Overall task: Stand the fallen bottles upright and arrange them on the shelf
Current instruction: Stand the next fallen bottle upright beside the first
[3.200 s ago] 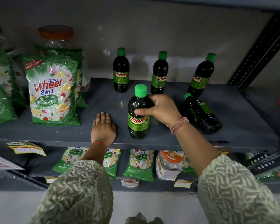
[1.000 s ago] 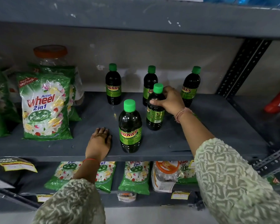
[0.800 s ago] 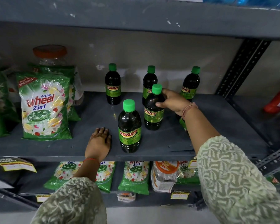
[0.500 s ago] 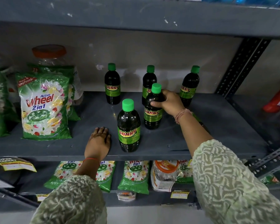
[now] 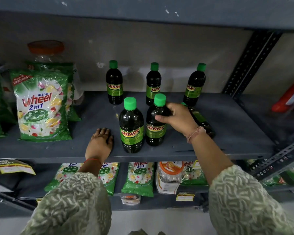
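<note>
Bottles labelled "SUNNY": right hand (image 5: pixel 178 118) grips upright near-right bottle (image 5: pixel 155 122); left hand (image 5: pixel 100 144) flat, fingers together, on shelf (image 5: pixel 227 133). "Active Wheel 2in1" bag (image 5: pixel 41 106) left.

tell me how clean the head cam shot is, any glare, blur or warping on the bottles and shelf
Head view: mostly sharp, the label on the front bottle reads clearly; small glare spots on the held bottle under the right hand; wide-angle warping bends the shelf edge and tilts the back right bottle; the corners darken, and the orange-lidded jar at left looks soft.
</note>
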{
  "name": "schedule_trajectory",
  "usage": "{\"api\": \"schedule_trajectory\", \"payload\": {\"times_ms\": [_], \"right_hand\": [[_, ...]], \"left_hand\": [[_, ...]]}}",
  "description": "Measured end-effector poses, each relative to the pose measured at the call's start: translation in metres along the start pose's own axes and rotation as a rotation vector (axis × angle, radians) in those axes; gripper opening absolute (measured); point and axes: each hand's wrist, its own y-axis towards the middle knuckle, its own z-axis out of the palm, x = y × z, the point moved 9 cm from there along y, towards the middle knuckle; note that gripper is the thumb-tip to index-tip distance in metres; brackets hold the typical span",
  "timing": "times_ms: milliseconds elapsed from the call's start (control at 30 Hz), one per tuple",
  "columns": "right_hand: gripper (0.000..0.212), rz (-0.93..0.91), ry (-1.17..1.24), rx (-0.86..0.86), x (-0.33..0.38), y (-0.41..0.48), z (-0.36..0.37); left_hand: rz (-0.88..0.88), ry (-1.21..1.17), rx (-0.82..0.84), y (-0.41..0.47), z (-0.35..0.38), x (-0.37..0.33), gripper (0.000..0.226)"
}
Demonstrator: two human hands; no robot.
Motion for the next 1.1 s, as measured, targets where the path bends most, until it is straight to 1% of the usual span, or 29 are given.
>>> {"api": "schedule_trajectory", "payload": {"times_ms": [133,300,333,400,433,467,500,533,567,600,633,667,733,767,833,900,1000,1033,1100], "right_hand": [[0.047,-0.050,-0.024,0.015,0.007,-0.020,0.003],[0.049,-0.050,-0.010,0.031,0.015,-0.026,0.004],[0.053,-0.047,-0.017,0.046,0.015,-0.027,0.005],[0.073,-0.021,0.026,0.093,0.009,-0.029,0.005],[0.084,-0.004,0.067,0.077,0.007,-0.030,-0.002],[0.087,0.008,0.100,0.015,0.005,-0.028,-0.017],[0.084,0.039,0.102,-0.071,-0.001,-0.024,-0.036],[0.076,0.084,0.055,-0.177,-0.010,-0.018,-0.057],[0.068,0.153,-0.035,-0.265,-0.026,-0.009,-0.078],[0.062,0.245,-0.164,-0.307,-0.046,0.000,-0.093],[0.062,0.347,-0.282,-0.294,-0.065,0.006,-0.100],[0.064,0.443,-0.355,-0.232,-0.086,0.011,-0.099],[0.061,0.557,-0.431,-0.092,-0.117,0.013,-0.087],[0.057,0.584,-0.426,-0.077,-0.125,0.012,-0.083],[0.054,0.598,-0.377,-0.154,-0.131,0.013,-0.083],[0.056,0.552,-0.253,-0.285,-0.127,0.016,-0.085],[0.061,0.369,0.075,-0.495,-0.114,0.018,-0.082],[0.062,0.309,0.159,-0.528,-0.111,0.018,-0.080],[0.064,0.236,0.232,-0.550,-0.104,0.018,-0.072]], "left_hand": [[-0.005,0.006,0.015,0.001,0.002,0.000,0.043],[-0.011,-0.007,0.014,0.001,0.003,0.001,0.043],[-0.015,-0.007,0.014,0.001,0.003,0.001,0.043],[-0.021,-0.009,0.022,0.001,0.003,0.001,0.043],[-0.024,-0.012,0.027,0.001,0.003,0.001,0.043],[-0.031,-0.015,0.034,0.002,0.003,0.001,0.044],[-0.037,-0.013,0.039,0.003,0.004,0.001,0.044],[-0.041,-0.008,0.043,0.004,0.004,0.001,0.044],[-0.045,0.001,0.045,0.004,0.005,0.001,0.044],[-0.046,0.010,0.046,0.004,0.005,0.002,0.044],[-0.043,0.018,0.041,0.004,0.006,0.002,0.044],[-0.037,0.025,0.034,0.004,0.005,0.002,0.044],[-0.030,0.027,0.016,0.003,0.005,0.002,0.043],[-0.031,0.025,0.009,0.003,0.004,0.002,0.043],[-0.036,0.019,-0.002,0.002,0.003,0.001,0.043],[-0.032,0.019,-0.011,0.001,0.002,-0.001,0.043],[-0.032,0.014,-0.026,0.000,0.000,-0.003,0.043],[-0.035,0.008,-0.029,0.000,-0.001,-0.002,0.043],[-0.034,0.000,-0.030,-0.001,-0.001,-0.002,0.043]]}}
